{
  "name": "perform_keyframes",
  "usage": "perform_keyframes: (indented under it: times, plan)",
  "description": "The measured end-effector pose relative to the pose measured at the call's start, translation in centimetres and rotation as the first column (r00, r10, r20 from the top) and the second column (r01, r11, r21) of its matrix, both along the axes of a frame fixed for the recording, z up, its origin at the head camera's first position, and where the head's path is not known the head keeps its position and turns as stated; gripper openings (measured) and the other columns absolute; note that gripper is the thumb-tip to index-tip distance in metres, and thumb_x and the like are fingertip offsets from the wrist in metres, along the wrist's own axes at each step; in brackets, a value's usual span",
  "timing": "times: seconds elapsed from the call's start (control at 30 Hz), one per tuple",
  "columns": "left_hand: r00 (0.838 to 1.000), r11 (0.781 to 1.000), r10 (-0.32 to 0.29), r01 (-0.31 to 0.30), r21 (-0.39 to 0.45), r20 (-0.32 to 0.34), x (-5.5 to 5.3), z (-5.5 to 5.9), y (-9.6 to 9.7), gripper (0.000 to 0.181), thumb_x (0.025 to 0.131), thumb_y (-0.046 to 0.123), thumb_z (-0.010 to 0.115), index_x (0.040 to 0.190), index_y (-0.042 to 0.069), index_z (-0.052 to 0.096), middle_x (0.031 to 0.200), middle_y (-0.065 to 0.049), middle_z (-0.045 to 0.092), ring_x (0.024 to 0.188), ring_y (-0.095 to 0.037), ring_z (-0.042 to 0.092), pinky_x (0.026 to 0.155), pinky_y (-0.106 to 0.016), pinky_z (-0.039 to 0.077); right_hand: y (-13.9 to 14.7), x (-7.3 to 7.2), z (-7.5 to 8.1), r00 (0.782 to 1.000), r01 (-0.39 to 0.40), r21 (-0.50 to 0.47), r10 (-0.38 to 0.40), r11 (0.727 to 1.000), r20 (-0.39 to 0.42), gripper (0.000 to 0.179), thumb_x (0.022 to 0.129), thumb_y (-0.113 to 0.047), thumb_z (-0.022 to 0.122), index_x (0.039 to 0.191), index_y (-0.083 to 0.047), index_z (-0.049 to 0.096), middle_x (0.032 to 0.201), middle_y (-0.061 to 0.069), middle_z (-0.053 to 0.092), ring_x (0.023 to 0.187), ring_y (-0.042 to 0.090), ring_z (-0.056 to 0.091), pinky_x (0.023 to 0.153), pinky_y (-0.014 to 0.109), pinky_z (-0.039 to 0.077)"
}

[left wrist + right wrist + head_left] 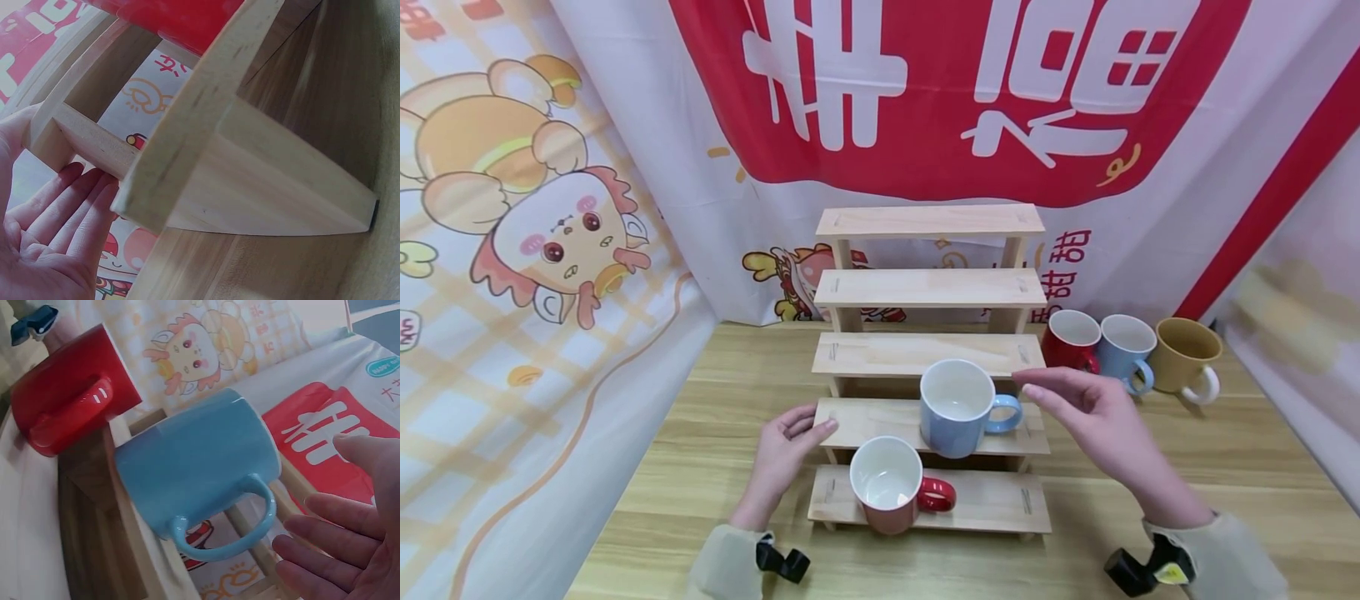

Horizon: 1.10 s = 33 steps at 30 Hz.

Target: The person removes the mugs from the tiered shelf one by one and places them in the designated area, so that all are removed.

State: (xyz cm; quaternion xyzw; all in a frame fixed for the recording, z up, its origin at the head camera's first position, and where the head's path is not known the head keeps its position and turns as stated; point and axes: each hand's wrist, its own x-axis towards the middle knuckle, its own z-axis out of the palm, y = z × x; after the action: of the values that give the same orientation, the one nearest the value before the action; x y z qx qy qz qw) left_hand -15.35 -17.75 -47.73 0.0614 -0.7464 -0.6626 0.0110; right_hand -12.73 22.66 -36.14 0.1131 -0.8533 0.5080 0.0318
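A stepped wooden display rack stands on the table. On its second step from the bottom is a light-blue mug, upright, handle to the right. A red mug with a white inside is on the lowest step, handle also to the right. My left hand holds the left end of the second step, thumb on top and fingers lower down; the left wrist view shows those fingers beneath the board. My right hand is just right of the blue mug's handle, holding nothing, fingers extended in the right wrist view.
Behind my right hand, a red mug, a light-blue mug and a tan mug stand in a row on the wooden table. Three upper steps of the rack rise toward a printed cloth at the back.
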Motion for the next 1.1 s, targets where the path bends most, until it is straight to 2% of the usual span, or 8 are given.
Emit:
perform_keyframes:
  times: [0.4,0.63,0.9,1.1]
  plan:
    - [1.000,1.000,0.001,-0.001,-0.003,-0.008,0.0,0.1,0.0,0.050,0.085,0.025,0.086,0.124,0.001,0.069,0.116,-0.015,0.072,0.105,-0.024,0.068,0.086,-0.026,0.056,-1.7,-0.7,-2.1,0.994,-0.026,-0.040,0.030,0.999,0.105,0.037,0.097,-0.042,0.071,0.122,-0.015,0.074,0.121,0.001,0.071,0.104,0.018,0.067,0.086,0.026,0.055]
    - [1.000,1.000,0.004,-0.004,-0.005,-0.009,0.0,0.1,0.1,0.049,0.085,0.024,0.086,0.124,0.001,0.069,0.115,-0.015,0.072,0.103,-0.023,0.069,0.086,-0.025,0.056,-2.3,-1.1,-2.7,0.989,-0.038,-0.179,0.063,0.983,0.136,0.036,0.097,-0.028,0.073,0.122,-0.002,0.072,0.112,0.012,0.073,0.092,0.026,0.071,0.076,0.034,0.061]
    - [1.000,1.000,0.005,-0.005,0.003,-0.008,0.0,0.1,0.1,0.048,0.085,0.023,0.086,0.123,0.001,0.069,0.114,-0.015,0.072,0.102,-0.022,0.069,0.086,-0.025,0.056,-2.4,-1.2,-3.1,0.976,-0.021,-0.198,0.063,0.980,0.210,0.041,0.099,-0.035,0.069,0.122,-0.001,0.071,0.116,0.014,0.071,0.101,0.028,0.070,0.080,0.035,0.060]
    - [1.000,1.000,0.003,-0.003,0.003,-0.006,-0.1,0.1,0.1,0.047,0.085,0.024,0.086,0.122,0.000,0.069,0.114,-0.015,0.073,0.102,-0.022,0.069,0.086,-0.025,0.056,-2.4,-1.1,-3.4,0.973,-0.031,-0.248,0.086,0.968,0.216,0.039,0.101,-0.031,0.066,0.124,0.001,0.069,0.118,0.017,0.070,0.105,0.030,0.069,0.083,0.036,0.060]
